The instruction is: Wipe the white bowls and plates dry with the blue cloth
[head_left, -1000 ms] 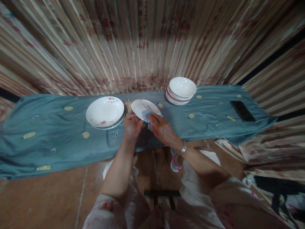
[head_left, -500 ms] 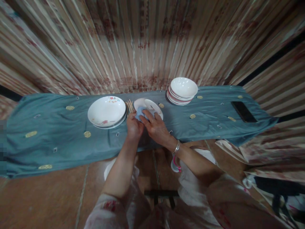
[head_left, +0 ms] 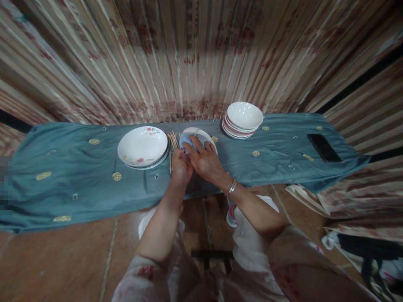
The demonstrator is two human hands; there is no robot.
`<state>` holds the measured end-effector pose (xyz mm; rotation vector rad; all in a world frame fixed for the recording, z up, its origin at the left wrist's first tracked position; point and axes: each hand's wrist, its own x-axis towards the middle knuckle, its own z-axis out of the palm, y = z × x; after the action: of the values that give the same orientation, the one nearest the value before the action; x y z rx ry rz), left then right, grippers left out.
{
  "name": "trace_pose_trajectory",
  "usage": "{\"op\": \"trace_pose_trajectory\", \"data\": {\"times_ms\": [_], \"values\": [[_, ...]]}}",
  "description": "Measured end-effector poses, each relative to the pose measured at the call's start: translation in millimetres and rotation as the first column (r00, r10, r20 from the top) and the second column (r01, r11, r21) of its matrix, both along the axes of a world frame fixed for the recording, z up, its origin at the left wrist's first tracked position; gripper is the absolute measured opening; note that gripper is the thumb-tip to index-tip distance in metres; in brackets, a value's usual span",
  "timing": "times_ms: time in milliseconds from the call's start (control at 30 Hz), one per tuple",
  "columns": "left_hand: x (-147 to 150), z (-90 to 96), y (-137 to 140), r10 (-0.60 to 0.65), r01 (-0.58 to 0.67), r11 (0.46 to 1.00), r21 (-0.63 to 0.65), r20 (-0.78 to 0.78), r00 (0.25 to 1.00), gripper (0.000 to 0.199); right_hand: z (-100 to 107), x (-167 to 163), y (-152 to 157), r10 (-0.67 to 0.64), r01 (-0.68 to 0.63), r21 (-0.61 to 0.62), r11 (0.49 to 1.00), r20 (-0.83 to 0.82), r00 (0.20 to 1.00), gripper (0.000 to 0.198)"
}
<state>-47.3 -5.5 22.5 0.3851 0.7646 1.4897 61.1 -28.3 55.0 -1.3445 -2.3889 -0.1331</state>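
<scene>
A small white plate (head_left: pixel 207 135) lies in front of me at the middle of the table, partly covered by my hands. My left hand (head_left: pixel 182 166) is closed at its near left edge, thumb on top and the other fingers hidden. A light blue cloth (head_left: pixel 186 139) is pressed against the plate's face under the fingers of my right hand (head_left: pixel 206 162), which wears a silver bracelet. Just left of the plate lie several wooden chopsticks (head_left: pixel 173 141), close to my left hand.
Left of the chopsticks stands a stack of large flower-patterned plates (head_left: pixel 143 146). Several white bowls (head_left: pixel 244 116) are stacked at the back right. A black phone (head_left: pixel 324 147) lies near the right end of the teal tablecloth (head_left: pixel 91 167). A pleated curtain (head_left: pixel 201 71) hangs behind.
My right hand and the cloth have shifted slightly across the plate. The two plate outlines seen apart before now overlap almost fully. More of the chopsticks shows beside my left hand.
</scene>
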Motion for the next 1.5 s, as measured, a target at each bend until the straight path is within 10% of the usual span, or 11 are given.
{"op": "trace_pose_trajectory", "data": {"times_ms": [767, 1500], "values": [[-5, 15.3, 0, 0.048, -0.025, 0.989, -0.143, 0.162, 0.986, 0.015, -21, 23, -12, 0.194, -0.193, 0.028, 0.981, -0.032, 0.980, 0.046], [5, 4.8, -7, -0.114, 0.131, 0.983, 0.132, -0.129, 0.985, 0.027, -4, 28, 23, 0.029, -0.044, -0.062, 0.997, -0.222, 0.975, 0.046]]}}
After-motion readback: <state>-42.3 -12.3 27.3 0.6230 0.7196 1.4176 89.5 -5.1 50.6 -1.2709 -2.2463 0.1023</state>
